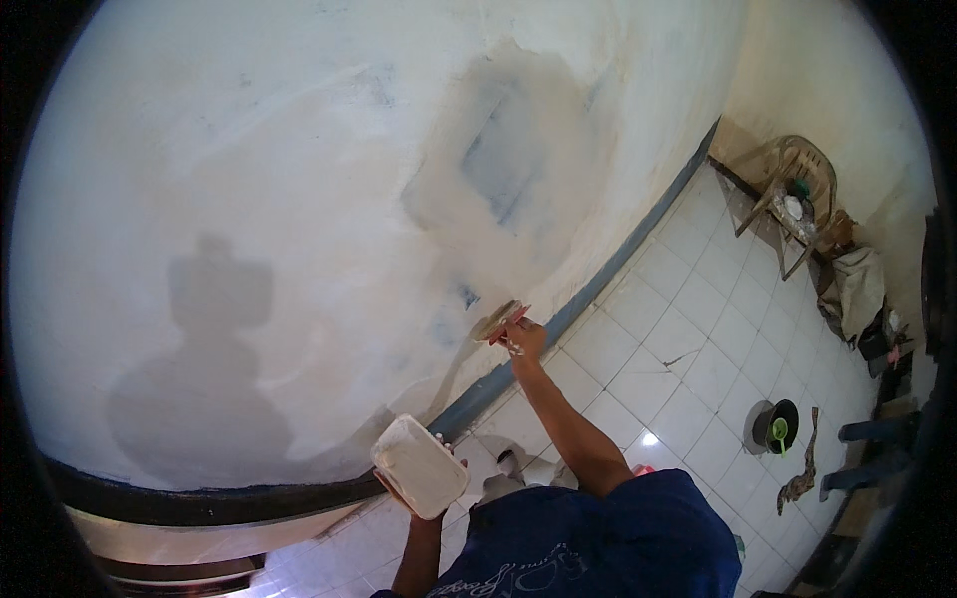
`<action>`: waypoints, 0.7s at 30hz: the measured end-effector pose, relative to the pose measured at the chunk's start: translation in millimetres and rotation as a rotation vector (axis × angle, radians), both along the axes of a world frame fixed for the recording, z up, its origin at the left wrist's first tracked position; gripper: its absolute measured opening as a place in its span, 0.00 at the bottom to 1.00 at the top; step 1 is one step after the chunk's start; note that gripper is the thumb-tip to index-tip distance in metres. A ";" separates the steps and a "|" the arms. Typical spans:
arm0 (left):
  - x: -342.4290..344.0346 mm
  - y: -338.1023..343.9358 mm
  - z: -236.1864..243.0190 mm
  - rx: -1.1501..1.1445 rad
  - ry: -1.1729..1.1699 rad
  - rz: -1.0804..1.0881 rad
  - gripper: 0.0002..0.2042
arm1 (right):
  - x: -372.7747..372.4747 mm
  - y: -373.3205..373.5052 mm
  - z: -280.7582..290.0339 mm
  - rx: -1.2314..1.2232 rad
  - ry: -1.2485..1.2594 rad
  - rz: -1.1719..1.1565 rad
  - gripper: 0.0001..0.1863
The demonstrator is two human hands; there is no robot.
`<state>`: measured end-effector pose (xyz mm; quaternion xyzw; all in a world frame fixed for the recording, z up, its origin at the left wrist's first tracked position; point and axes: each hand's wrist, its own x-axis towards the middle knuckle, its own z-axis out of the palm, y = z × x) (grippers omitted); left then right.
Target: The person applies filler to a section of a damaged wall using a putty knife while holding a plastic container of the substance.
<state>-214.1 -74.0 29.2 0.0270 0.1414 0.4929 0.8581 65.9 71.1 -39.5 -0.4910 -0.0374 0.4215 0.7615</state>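
Note:
My right hand (527,342) is closed round a broad putty knife (498,321) with reddish edging. Its blade is at the lower part of the wall (329,199), just below a small bluish bare spot; I cannot tell whether it presses on the surface. White smears mark the fingers. My left hand (426,518) holds a white rectangular tub (419,468) from below, tilted, with pale putty in it. Most of the fingers are hidden behind the tub. Above the knife spreads a damp beige patch (518,140) with blue-grey areas.
A dark blue-grey baseboard (588,314) runs between wall and white tiled floor (638,399). Farther right stand a plastic chair (805,179) with things on it, a crumpled sack (854,284) and a black bowl (777,424) with a green scoop (779,431). A brown rag (797,483) lies nearby.

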 end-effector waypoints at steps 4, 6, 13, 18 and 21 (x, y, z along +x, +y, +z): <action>-3.1 -1.5 17.2 -0.012 0.009 -0.009 0.50 | 0.6 -22.8 86.1 0.038 0.023 0.081 0.09; -1.5 2.9 24.6 0.016 0.006 -0.027 0.50 | -0.8 -28.2 130.6 0.028 -0.006 0.052 0.10; -1.3 3.0 23.6 0.068 -0.018 -0.078 0.49 | 0.7 -60.5 223.3 0.108 -0.015 0.095 0.12; -11.5 10.1 5.1 0.051 0.000 -0.080 0.50 | 15.3 -84.1 220.5 0.130 -0.072 0.066 0.10; -15.0 9.7 4.2 0.007 -0.017 -0.080 0.49 | 25.2 -100.9 184.6 0.081 -0.101 -0.019 0.10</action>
